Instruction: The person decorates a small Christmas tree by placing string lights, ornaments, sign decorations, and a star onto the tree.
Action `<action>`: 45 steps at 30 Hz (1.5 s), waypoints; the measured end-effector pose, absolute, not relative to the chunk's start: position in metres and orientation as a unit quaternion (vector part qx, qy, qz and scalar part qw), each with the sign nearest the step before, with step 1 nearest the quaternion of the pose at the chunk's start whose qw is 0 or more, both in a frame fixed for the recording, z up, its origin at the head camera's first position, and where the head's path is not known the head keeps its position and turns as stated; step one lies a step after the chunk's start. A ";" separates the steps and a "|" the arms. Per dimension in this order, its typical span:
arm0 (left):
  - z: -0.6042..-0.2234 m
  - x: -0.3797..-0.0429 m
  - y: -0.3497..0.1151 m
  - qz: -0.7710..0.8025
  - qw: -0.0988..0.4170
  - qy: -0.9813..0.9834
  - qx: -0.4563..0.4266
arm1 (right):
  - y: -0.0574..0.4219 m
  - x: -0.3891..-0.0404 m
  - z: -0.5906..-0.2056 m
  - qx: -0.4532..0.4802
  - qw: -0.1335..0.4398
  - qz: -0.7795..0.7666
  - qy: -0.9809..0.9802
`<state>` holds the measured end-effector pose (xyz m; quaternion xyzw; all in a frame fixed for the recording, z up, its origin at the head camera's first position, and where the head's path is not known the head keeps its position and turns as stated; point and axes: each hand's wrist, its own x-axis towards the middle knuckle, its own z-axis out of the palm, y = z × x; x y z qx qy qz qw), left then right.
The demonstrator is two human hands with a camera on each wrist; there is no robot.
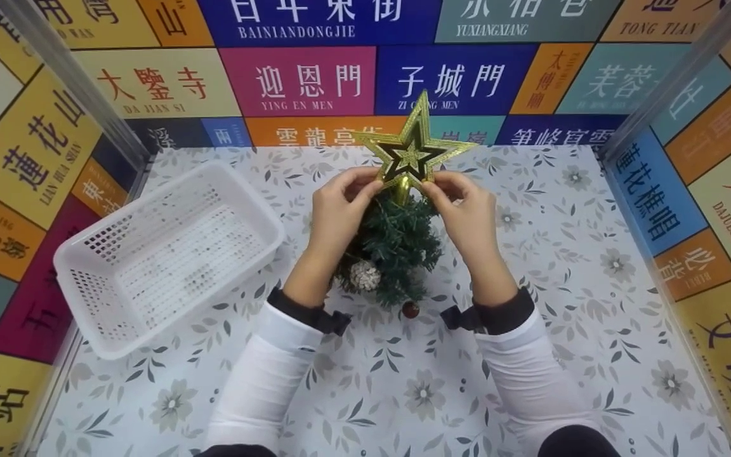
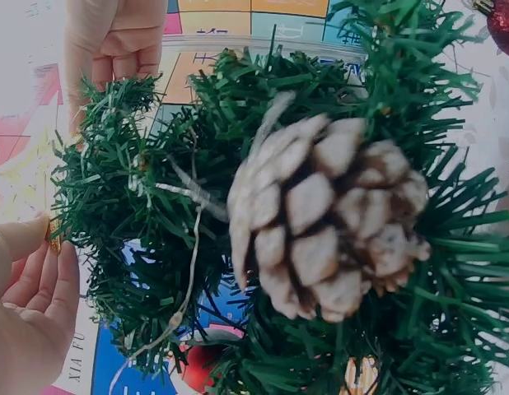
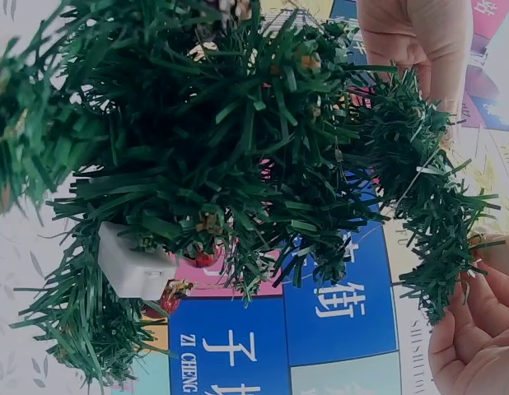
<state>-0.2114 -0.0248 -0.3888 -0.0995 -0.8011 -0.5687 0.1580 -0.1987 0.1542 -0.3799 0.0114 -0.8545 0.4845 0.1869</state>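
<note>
A gold glittery star tree topper stands upright at the tip of a small green artificial Christmas tree. My left hand pinches the star's lower left point between thumb and fingers. On the other side, the right hand grips its lower right point the same way. The star's gold base meets the top branches. A frosted pine cone and a dark red bauble hang among the lower branches. In the right wrist view a small white box sits in the greenery.
To the left, a white perforated plastic basket stands at an angle on the floral-patterned tabletop. Colourful panels with Chinese lettering wall in the back and both sides. A thin light wire runs through the branches.
</note>
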 end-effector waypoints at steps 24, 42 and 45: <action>-0.384 -0.212 -0.027 -0.586 0.114 -0.796 -0.100 | 0.161 -0.200 -0.381 -0.006 0.160 0.515 -0.842; -0.392 -0.210 -0.035 -0.580 0.145 -0.789 -0.138 | 0.161 -0.196 -0.382 0.041 0.205 0.505 -0.837; -0.393 -0.209 -0.035 -0.572 0.150 -0.794 -0.140 | 0.162 -0.196 -0.384 0.048 0.212 0.499 -0.839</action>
